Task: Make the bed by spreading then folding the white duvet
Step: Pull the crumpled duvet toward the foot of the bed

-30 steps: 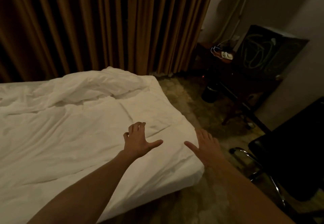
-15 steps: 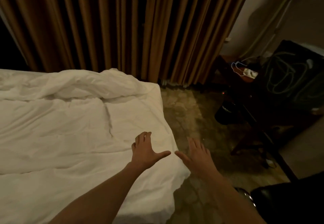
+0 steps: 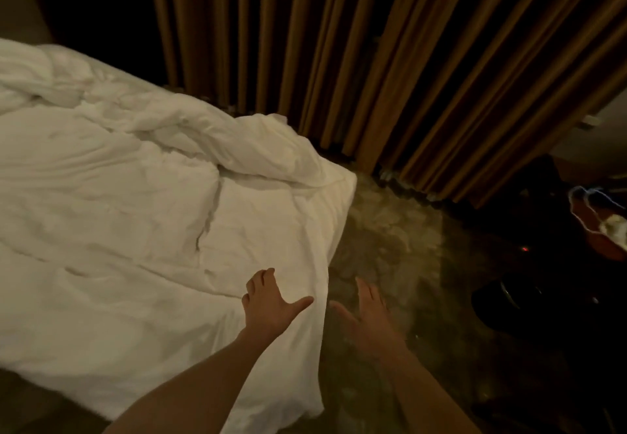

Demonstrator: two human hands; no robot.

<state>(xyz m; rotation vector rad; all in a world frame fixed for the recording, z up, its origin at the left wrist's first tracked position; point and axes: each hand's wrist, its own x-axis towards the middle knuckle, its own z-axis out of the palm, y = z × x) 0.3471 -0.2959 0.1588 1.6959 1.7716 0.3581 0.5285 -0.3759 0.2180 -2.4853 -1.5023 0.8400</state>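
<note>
white duvet (image 3: 142, 216) spread over bed, bunched ridge along far edge near curtain (image 3: 373, 60) | left hand (image 3: 268, 304) fingers spread, flat over duvet corner | right hand (image 3: 368, 321) splayed wide, empty, above carpet (image 3: 407, 247)

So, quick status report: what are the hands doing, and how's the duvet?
Left hand open above duvet edge, right hand open over floor. White duvet spread, bunched along curtain side. Nothing in the way.

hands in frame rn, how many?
2. Left hand open, over the white duvet near its edge; right hand open, over the floor beside the bed.
</note>
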